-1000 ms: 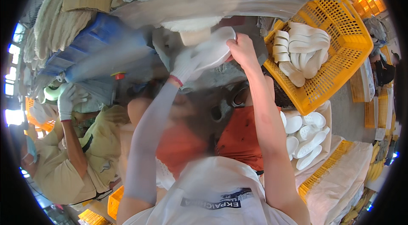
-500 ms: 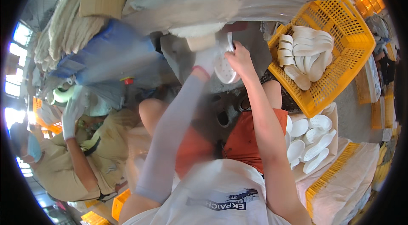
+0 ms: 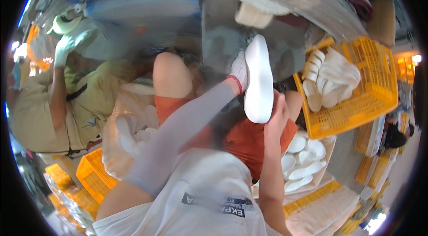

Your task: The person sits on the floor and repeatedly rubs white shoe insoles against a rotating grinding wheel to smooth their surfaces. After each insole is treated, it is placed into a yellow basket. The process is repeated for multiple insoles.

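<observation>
A white foam clog [image 3: 259,80] is tilted up in front of me, its smooth sole facing me. My left hand [image 3: 239,69], in a white knit glove with a red cuff, grips the clog's left side, its fingers partly hidden behind it. Bare, my right hand [image 3: 277,113] holds the clog near its lower right end. Just beyond the clog's upper end is a round white fuzzy wheel [image 3: 272,5] with a beige block-like part [image 3: 253,15] at its front, set over a grey panel [image 3: 220,35].
On the right, a yellow crate [image 3: 352,122] holds cream-coloured straps. Below it, a bag [image 3: 323,161] contains white clogs; another lined container [image 3: 111,147] with white pieces stands left of my legs. A co-worker [image 3: 53,102] with a gloved hand sits at the left.
The clog has come down and toward me, away from the fuzzy wheel, and has turned from its holed upper to its sole. My view has shifted left.
</observation>
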The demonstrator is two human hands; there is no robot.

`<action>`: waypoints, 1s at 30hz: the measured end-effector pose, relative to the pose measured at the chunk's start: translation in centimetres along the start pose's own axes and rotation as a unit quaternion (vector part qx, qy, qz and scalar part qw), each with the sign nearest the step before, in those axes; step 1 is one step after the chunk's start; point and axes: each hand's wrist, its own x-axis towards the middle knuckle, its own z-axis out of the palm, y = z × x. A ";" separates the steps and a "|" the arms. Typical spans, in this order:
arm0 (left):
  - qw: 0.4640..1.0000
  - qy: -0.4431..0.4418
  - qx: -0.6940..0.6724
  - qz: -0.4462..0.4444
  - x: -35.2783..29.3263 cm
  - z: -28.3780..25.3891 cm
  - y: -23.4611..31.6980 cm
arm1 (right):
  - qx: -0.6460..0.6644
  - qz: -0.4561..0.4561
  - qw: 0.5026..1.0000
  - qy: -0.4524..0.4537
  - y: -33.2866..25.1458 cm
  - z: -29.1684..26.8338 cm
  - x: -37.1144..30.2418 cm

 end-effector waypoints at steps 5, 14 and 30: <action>0.990 0.072 0.119 0.026 1.2 2.8 5.0 | -0.403 -0.164 0.898 -0.063 -4.1 7.8 -1.9; 0.943 -0.070 0.320 0.064 -0.1 3.0 7.3 | -0.352 -0.421 0.832 -0.081 -8.0 11.7 3.6; 0.846 -0.477 -0.111 -0.212 6.8 8.0 -0.8 | -0.682 -0.367 0.631 -0.037 -13.2 5.4 4.3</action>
